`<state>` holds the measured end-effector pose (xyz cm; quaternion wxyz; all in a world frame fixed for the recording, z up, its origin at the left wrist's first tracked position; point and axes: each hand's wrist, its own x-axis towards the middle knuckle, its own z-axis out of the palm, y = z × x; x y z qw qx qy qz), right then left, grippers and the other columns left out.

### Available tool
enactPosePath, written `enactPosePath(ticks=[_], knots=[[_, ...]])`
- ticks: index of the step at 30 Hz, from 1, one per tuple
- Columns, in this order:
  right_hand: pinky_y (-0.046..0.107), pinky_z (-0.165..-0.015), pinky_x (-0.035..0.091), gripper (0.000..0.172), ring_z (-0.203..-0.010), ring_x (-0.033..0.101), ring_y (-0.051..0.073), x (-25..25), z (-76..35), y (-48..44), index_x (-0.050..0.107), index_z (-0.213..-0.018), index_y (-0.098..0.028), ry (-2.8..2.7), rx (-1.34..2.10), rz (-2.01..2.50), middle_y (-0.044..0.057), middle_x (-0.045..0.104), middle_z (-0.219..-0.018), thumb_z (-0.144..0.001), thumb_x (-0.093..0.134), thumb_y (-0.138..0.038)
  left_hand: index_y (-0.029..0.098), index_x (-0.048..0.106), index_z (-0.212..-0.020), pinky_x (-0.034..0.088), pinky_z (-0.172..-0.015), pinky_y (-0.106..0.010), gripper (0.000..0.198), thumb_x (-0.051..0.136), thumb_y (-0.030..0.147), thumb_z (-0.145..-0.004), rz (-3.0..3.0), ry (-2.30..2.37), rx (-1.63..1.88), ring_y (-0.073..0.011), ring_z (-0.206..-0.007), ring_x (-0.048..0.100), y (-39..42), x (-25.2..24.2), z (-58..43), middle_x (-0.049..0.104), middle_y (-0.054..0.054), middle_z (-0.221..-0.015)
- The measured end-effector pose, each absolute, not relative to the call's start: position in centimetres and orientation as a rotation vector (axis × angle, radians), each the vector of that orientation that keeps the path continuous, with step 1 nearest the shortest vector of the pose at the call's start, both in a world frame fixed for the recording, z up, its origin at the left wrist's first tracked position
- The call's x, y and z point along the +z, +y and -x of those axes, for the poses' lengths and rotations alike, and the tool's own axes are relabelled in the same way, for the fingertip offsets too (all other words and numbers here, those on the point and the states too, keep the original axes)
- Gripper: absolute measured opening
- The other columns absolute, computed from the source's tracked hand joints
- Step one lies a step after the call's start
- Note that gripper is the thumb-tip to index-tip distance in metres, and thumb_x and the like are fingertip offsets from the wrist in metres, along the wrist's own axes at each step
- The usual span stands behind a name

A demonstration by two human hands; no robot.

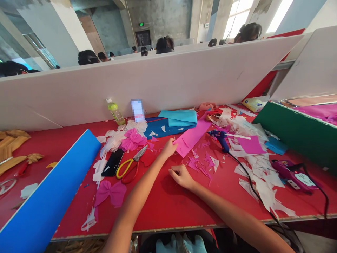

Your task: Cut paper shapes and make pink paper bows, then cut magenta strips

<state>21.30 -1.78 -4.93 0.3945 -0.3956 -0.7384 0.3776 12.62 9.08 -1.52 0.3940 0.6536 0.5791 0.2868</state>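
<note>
My right hand (183, 178) curls over red surface (158, 211); cannot tell if holding anything. My left hand (169, 148) pinches near corner of long magenta paper strip (193, 138): likely light, limp, tearable; grip edges. Beyond: folded turquoise paper (182, 118).

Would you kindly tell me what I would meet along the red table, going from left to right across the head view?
Blue board → black phone → scissors → left hand → pink strip → blue glue gun → magenta device.
</note>
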Motion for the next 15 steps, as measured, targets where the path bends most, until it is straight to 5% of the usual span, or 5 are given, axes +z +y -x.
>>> enactPosePath(ticks=[5,9,15], knots=[[0.024,-0.046,0.016,0.038,-0.046,0.019,0.006,-4.8,-21.3,-1.6,0.022,-0.051,-0.020,-1.845,0.962,1.032,-0.006,0.020,-0.049,-0.081,0.037,-0.037,0.014,0.055,-0.103,0.049,-0.065,-0.024,0.044,0.069,0.040,-0.070,-1.353,1.017,0.896,-0.0134,-0.071,0.060,8.4,-1.1,-12.4,0.064,-0.007,-0.090],[0.024,-0.046,0.017,0.038,-0.046,0.020,0.006,-4.7,-21.2,-1.5,0.023,-0.051,-0.020,-1.818,0.974,1.039,-0.006,0.022,-0.048,-0.081,0.037,-0.037,0.013,0.059,-0.090,0.050,-0.059,-0.024,0.043,0.057,0.054,-0.076,-1.130,0.934,0.760,-0.0119,-0.061,0.060,8.1,-1.4,-12.8,0.063,-0.005,-0.071],[0.023,-0.046,0.017,0.037,-0.047,0.021,0.006,-4.8,-21.1,-1.3,0.023,-0.052,-0.020,-1.780,0.984,1.058,-0.006,0.023,-0.049,-0.081,0.037,-0.037,0.014,0.060,-0.096,0.053,-0.058,-0.027,0.023,0.060,0.025,-0.076,-1.134,1.194,0.627,-0.0121,-0.056,0.060,8.7,-2.5,-13.7,0.064,-0.002,-0.068]])
